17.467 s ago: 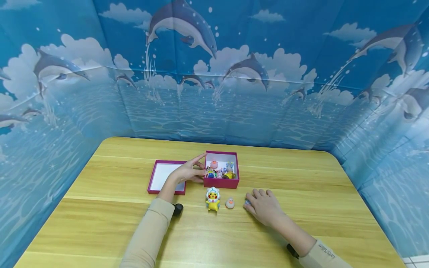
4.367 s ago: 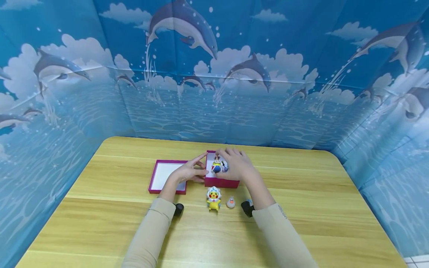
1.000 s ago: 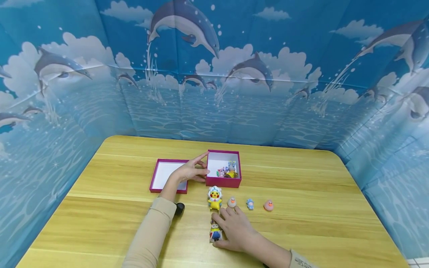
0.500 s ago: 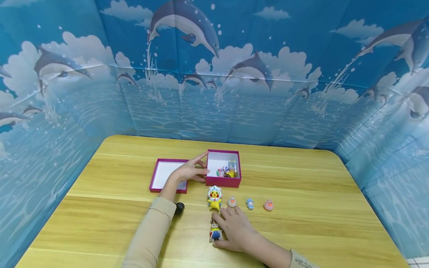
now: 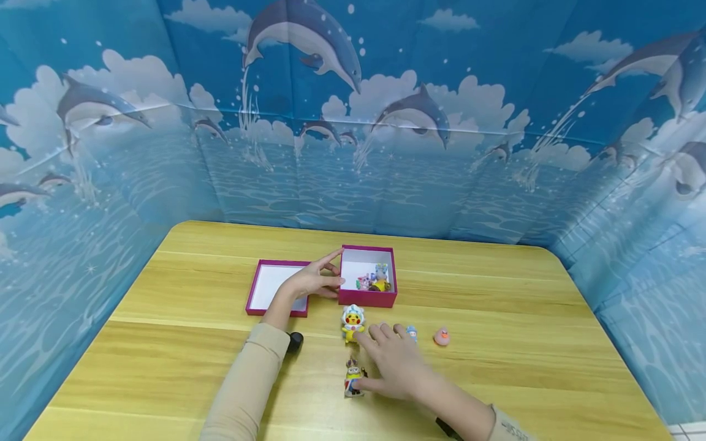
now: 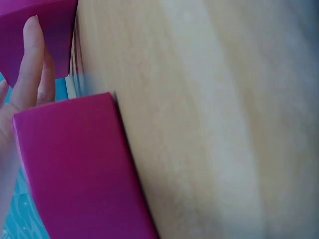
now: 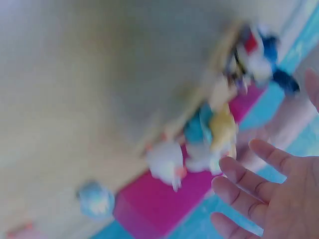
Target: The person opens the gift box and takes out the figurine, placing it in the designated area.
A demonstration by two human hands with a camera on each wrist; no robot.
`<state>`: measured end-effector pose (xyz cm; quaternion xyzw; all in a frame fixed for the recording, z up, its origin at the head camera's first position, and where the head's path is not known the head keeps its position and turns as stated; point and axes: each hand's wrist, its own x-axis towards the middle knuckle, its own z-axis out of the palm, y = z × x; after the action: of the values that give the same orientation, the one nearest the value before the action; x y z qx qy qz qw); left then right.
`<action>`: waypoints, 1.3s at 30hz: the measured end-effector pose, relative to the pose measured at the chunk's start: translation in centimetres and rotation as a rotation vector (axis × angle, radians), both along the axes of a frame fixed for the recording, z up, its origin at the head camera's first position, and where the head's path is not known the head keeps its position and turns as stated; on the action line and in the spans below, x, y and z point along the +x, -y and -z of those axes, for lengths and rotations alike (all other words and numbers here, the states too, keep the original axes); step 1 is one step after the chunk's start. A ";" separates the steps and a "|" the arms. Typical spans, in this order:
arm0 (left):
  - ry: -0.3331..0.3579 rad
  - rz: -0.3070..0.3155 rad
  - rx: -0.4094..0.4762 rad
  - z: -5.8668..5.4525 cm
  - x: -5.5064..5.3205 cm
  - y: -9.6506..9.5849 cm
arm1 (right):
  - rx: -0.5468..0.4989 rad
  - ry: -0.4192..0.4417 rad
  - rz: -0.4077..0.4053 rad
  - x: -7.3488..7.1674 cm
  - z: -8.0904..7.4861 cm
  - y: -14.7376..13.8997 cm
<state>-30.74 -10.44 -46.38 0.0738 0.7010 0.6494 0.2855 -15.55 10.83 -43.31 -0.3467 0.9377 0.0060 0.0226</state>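
Observation:
My left hand (image 5: 309,283) touches the left side of the open magenta box (image 5: 366,299) with extended fingers; the left wrist view shows a straight finger against its wall. Inside the box lie several small figures (image 5: 377,283). My right hand (image 5: 402,364), fingers spread, hovers beside a crowned minion figure (image 5: 353,378) standing on the table. The right wrist view shows nothing in that palm. Behind the minion stands a Pikachu figure (image 5: 350,318) in a white hood. The right hand mostly hides a whitish toy duck (image 7: 165,160) and partly covers a small blue figure (image 5: 411,332).
Left of the box lies its magenta lid (image 5: 270,282), white inside up, partly under the left wrist. A pink toy duck (image 5: 442,337) sits at the right end of the row. A dolphin-print curtain (image 5: 353,184) stands behind the wooden table (image 5: 496,288).
My right hand has let go of the minion, which now stands alone, and moved slightly up and right. Earlier, the minion and pink duck were in the box. The left hand stays put.

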 end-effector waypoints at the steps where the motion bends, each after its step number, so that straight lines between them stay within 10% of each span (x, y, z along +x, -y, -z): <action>1: 0.000 -0.001 -0.001 0.0 0.0 0.0 | -0.012 -0.002 0.015 -0.3 -0.4 -0.1; 19: -0.001 0.023 0.025 -0.2 0.1 0.0 | 0.032 -0.120 0.234 -7.6 -4.5 -1.1; 39: 0.022 -0.010 0.015 -0.1 0.1 -0.1 | 0.268 0.005 0.316 -14.0 -2.2 0.6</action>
<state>-30.68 -10.29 -46.26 0.0652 0.6932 0.6568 0.2896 -29.55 10.21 -41.08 -0.1893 0.9711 0.1262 0.0717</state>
